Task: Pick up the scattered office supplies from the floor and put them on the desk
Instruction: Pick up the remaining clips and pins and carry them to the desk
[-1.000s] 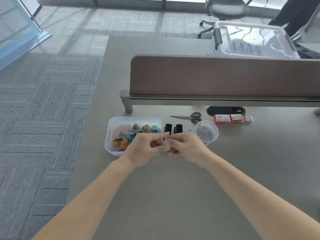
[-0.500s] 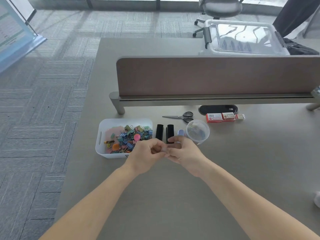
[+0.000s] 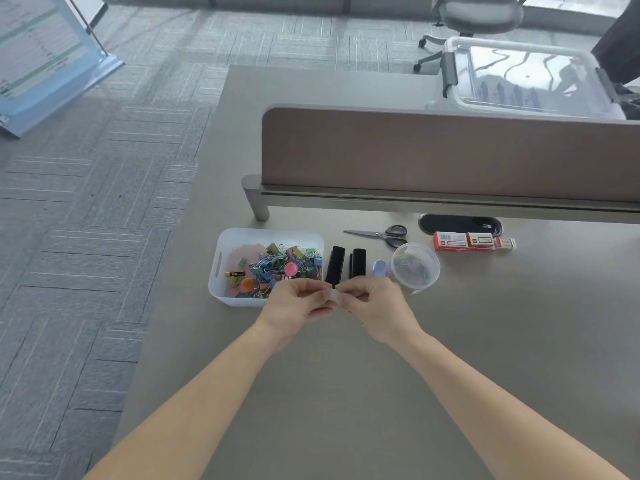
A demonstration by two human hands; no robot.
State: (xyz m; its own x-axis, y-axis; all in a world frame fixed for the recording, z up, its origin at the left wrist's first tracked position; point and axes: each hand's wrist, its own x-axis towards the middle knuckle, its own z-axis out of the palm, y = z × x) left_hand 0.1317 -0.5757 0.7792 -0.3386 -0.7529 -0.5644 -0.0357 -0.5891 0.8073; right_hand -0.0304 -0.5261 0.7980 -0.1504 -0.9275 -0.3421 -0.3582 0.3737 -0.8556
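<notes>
Two forearms show, the left forearm (image 3: 207, 393) reaching in from 7 o'clock and the right forearm (image 3: 485, 386) from 5 o'clock; both are bare along all their visible length, long and slim, narrowing toward the wrists. The left hand (image 3: 298, 304) and right hand (image 3: 374, 306), near the frame's centre, are bare as well; their backs are smooth, the knuckles rounded; the nails are too small to make out.

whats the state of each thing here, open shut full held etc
scissors, blades shut, flat on desk
white bin, open-topped, holding binder clips
red boxes, closed
clear storage box, lid on
left hand, pinches small clear piece
right hand, pinches the same piece
</notes>
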